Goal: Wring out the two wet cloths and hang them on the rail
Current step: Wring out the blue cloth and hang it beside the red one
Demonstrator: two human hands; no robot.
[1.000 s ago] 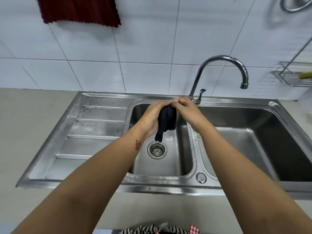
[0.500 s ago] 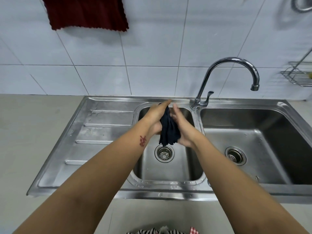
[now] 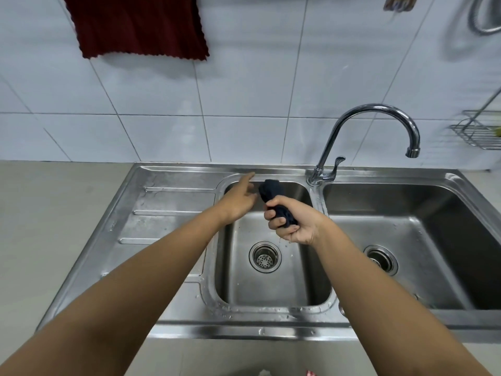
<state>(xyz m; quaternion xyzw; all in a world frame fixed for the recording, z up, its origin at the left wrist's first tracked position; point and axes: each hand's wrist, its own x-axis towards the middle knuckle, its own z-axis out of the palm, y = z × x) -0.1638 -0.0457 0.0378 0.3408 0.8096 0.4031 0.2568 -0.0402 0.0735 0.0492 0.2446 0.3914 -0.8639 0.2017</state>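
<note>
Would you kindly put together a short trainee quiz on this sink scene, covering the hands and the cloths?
1. True or false: the left hand grips the dark cloth.
2. Over which basin is the dark cloth held? A) left basin B) right basin C) draining board
3. Fill in: the red cloth hangs against the ____.

Key:
1. False; the right hand grips it, and the left hand is open beside it.
2. A
3. tiled wall
</note>
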